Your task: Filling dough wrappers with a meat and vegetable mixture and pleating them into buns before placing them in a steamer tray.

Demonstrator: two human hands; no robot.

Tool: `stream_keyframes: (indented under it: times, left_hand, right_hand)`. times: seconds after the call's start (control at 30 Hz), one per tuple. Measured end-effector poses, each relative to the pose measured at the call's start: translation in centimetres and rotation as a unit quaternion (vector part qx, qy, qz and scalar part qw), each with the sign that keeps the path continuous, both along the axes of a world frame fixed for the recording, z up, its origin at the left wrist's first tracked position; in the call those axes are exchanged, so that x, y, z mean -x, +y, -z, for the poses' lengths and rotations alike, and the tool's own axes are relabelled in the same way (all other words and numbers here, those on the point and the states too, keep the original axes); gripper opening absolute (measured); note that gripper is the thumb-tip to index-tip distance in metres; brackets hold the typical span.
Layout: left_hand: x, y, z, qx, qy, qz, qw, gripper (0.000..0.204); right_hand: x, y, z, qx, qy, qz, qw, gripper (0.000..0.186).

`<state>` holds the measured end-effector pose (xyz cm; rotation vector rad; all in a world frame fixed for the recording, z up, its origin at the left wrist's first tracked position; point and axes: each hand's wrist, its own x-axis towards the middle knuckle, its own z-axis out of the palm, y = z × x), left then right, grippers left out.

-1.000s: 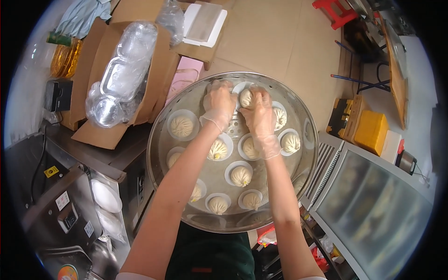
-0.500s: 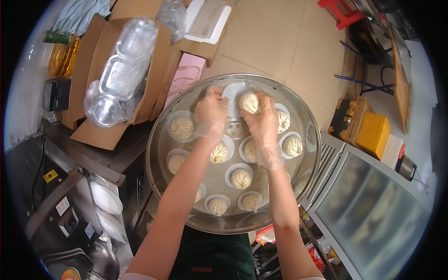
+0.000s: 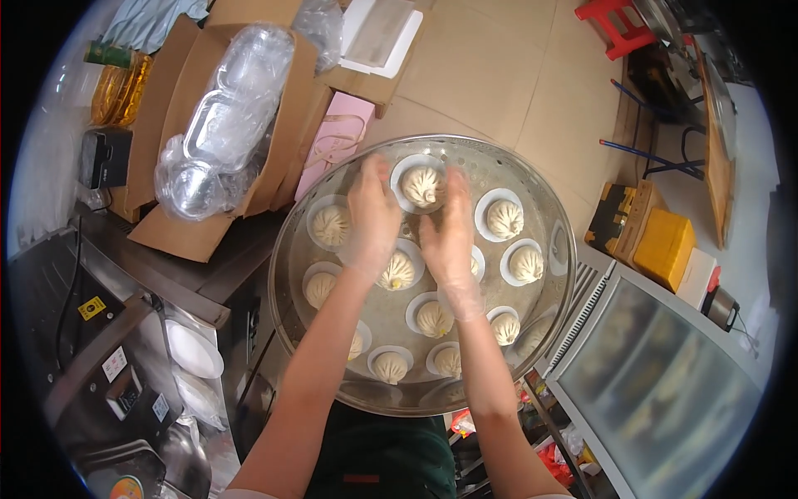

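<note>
A pleated bun (image 3: 421,185) rests on a round white paper (image 3: 402,196) near the far rim of a large round metal tray (image 3: 465,391). My left hand (image 3: 372,214), in a clear plastic glove, is just left of this bun, somewhat blurred, its fingers extended with nothing visible in them. To the bun's right is my right hand (image 3: 449,243), also gloved, with thumb and fingers apart and nothing held. Several other pleated buns sit on their own papers around the tray, among them one at the right (image 3: 504,219) and one at the near side (image 3: 390,367). My forearms partly cover some.
At the far left stands an open cardboard box (image 3: 158,125) of wrapped clear containers, beside a pink bag (image 3: 337,137). A frosted-glass lid (image 3: 657,382) lies to the right, with a yellow box (image 3: 665,245) beyond it. A red stool (image 3: 619,29) stands on the tiled floor.
The bun that was in my right hand now sits on the white paper at the far side. My right hand has let go and drawn nearer; my left hand has left the paper.
</note>
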<state>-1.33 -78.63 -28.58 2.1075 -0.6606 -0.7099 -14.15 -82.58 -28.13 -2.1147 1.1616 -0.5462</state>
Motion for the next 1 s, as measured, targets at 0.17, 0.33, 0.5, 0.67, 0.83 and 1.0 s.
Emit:
stream_keyframes:
  times: [0.17,0.33,0.5,0.67,0.83,1.0]
  left_hand:
    - [2.7,0.8,1.2,0.133,0.143,0.021,0.98,0.047]
    - [2.2,2.4,1.4,0.212,0.101,-0.018,0.972,0.062]
    - [3.8,4.3,-4.0,0.195,0.085,-0.039,0.976,0.058]
    - [9.3,1.3,-4.2,0.118,0.081,0.152,0.978,0.034]
    - [9.5,-4.7,0.5,0.068,-0.098,0.228,0.966,0.039]
    - [10.0,-7.2,2.5,0.015,-0.099,0.22,0.97,0.038]
  right_hand:
    - [-0.2,1.4,1.5,-0.266,-0.244,0.106,0.927,0.082]
    - [2.1,1.5,-2.3,-0.139,-0.138,0.115,0.974,0.078]
    - [7.4,-1.7,-3.6,0.138,0.228,0.156,0.951,0.08]
    - [8.5,-3.7,-0.8,0.03,0.285,0.146,0.947,0.078]
    - [8.6,-3.0,0.5,0.003,0.21,0.172,0.962,0.069]
    - [8.8,-2.8,0.6,0.014,0.139,0.201,0.97,0.061]
